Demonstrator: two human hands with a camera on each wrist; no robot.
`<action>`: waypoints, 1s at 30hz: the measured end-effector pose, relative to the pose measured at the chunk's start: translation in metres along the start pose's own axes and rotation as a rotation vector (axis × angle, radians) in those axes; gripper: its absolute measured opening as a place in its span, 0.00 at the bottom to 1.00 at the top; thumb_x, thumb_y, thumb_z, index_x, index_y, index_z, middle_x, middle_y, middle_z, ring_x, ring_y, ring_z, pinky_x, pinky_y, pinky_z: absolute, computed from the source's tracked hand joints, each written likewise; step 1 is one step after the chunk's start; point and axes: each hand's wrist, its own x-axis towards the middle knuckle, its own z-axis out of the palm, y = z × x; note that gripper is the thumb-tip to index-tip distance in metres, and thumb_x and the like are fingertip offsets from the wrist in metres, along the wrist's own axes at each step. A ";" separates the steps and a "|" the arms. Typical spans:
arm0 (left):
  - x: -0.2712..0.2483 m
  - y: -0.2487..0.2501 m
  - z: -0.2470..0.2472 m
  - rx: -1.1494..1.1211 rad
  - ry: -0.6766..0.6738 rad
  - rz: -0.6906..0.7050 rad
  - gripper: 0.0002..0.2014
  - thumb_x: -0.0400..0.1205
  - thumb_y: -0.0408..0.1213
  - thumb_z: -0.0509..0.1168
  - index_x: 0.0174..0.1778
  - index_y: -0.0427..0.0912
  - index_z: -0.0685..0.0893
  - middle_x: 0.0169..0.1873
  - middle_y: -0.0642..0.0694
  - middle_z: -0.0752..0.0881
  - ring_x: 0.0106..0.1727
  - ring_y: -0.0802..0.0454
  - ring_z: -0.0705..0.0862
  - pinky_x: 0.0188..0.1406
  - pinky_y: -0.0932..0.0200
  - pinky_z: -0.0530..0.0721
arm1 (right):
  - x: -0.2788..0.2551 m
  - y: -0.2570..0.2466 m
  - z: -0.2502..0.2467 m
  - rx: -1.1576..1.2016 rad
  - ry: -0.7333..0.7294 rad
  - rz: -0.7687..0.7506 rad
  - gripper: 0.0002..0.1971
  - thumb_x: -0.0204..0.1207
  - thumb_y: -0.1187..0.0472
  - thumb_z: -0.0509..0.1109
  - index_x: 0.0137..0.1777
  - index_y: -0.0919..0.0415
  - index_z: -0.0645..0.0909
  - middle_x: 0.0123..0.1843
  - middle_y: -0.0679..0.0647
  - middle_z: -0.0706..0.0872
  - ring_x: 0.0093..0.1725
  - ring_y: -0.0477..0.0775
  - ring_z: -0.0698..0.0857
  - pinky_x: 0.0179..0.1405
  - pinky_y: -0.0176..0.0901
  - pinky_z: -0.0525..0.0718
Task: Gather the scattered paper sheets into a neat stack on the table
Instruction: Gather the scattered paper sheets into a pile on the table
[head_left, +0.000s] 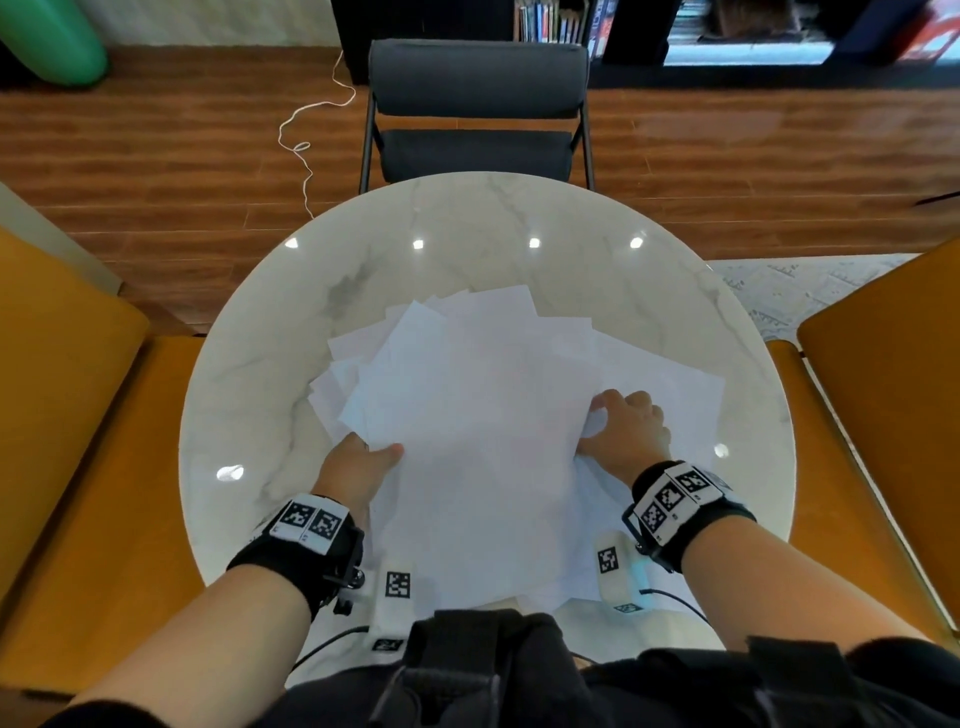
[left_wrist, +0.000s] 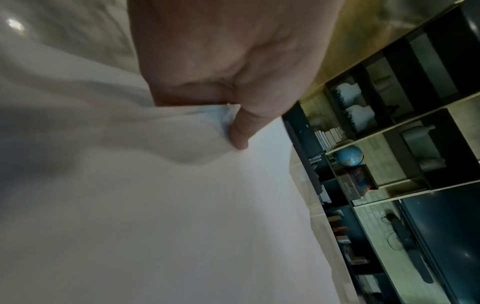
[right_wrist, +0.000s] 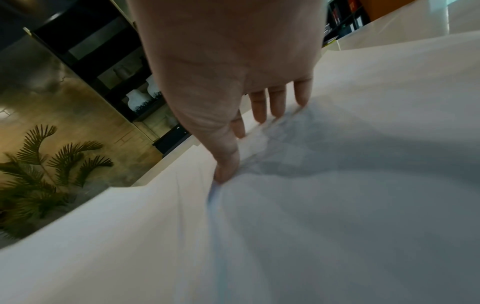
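A loose pile of white paper sheets (head_left: 483, 395) lies fanned out across the middle of the round marble table (head_left: 467, 234), its corners sticking out at the far and left sides. My left hand (head_left: 382, 449) grips the pile's left near edge; in the left wrist view its thumb (left_wrist: 239, 133) lies on top and the fingers are hidden under the sheets (left_wrist: 182, 205). My right hand (head_left: 605, 415) grips the pile's right edge. In the right wrist view the thumb (right_wrist: 226, 164) and fingers (right_wrist: 275, 102) pinch a buckled fold of paper (right_wrist: 311, 205).
A grey chair (head_left: 478, 104) stands at the table's far side. Orange chairs flank it on the left (head_left: 67, 415) and right (head_left: 883, 389). A white cord (head_left: 306, 150) trails on the wooden floor. Bare marble rings the pile.
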 end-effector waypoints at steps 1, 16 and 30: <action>0.001 0.002 -0.004 0.088 0.017 0.015 0.18 0.80 0.38 0.67 0.65 0.35 0.79 0.64 0.36 0.85 0.64 0.37 0.82 0.70 0.43 0.78 | 0.001 0.002 0.000 -0.018 0.009 0.014 0.33 0.64 0.43 0.77 0.69 0.50 0.74 0.68 0.57 0.72 0.66 0.63 0.72 0.64 0.55 0.71; 0.014 -0.027 -0.093 0.107 0.134 -0.051 0.23 0.81 0.49 0.66 0.27 0.34 0.75 0.20 0.41 0.74 0.31 0.40 0.75 0.44 0.44 0.73 | 0.030 0.022 -0.026 0.082 0.004 0.494 0.58 0.57 0.43 0.84 0.80 0.56 0.52 0.78 0.69 0.60 0.77 0.72 0.62 0.76 0.69 0.63; 0.011 -0.014 -0.031 0.168 -0.027 0.012 0.20 0.84 0.42 0.63 0.71 0.42 0.76 0.63 0.42 0.82 0.65 0.38 0.80 0.66 0.49 0.74 | 0.024 0.023 -0.020 0.088 -0.061 0.483 0.42 0.62 0.38 0.77 0.71 0.63 0.71 0.70 0.66 0.77 0.69 0.68 0.77 0.68 0.57 0.76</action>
